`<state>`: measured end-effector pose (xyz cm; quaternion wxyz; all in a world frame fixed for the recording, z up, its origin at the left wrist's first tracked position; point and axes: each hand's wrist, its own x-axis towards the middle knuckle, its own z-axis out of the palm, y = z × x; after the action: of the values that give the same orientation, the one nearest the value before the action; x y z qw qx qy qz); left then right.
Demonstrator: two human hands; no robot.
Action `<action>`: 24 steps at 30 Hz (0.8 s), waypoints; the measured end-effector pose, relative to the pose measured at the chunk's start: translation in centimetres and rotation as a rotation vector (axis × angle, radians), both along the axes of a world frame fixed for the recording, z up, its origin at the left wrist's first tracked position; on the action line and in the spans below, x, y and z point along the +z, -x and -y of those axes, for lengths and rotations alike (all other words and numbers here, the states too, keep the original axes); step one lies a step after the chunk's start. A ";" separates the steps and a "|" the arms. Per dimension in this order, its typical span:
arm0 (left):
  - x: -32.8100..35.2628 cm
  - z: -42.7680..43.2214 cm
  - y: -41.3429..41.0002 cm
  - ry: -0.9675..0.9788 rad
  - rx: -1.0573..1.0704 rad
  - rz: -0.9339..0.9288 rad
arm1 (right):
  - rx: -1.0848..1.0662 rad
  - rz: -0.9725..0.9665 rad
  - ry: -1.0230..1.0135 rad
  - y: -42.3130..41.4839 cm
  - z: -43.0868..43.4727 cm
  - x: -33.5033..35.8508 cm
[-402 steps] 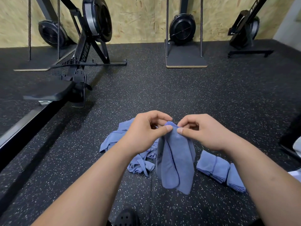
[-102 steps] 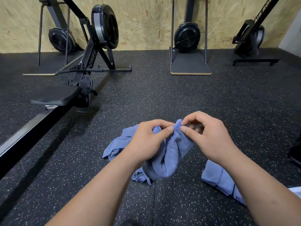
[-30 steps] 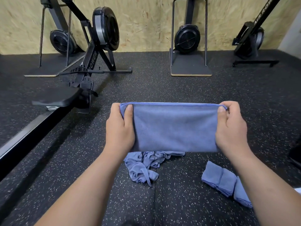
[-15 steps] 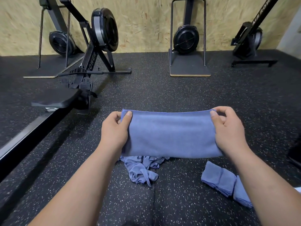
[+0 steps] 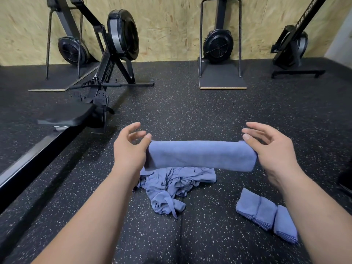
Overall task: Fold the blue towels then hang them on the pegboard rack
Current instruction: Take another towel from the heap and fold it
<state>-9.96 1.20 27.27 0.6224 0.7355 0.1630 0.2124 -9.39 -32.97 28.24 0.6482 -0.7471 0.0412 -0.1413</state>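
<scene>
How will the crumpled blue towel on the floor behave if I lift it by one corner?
Probably floppy: the crumpled towel lies in soft wrinkles with loose flaps, so it should hang and unfold. Likely light, since the cloth looks thin. Pushed, it would likely bunch up rather than slide on the rough-looking floor.
</scene>
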 end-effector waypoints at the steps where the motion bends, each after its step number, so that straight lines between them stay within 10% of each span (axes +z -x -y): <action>1: 0.2 0.1 0.1 -0.027 0.009 0.030 | -0.005 0.009 -0.020 0.0 0.0 0.0; 16: 0.5 0.0 0.6 0.048 -0.349 -0.080 | 0.171 -0.111 -0.015 -0.5 1.4 -0.6; 24: -0.6 -0.5 0.3 -0.634 -0.387 -0.120 | 0.185 -0.052 0.347 -0.4 2.1 -0.6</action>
<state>-10.22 1.66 26.72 0.3817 0.9201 -0.0167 0.0870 -8.98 -35.10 27.60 0.5185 -0.8517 -0.0359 -0.0666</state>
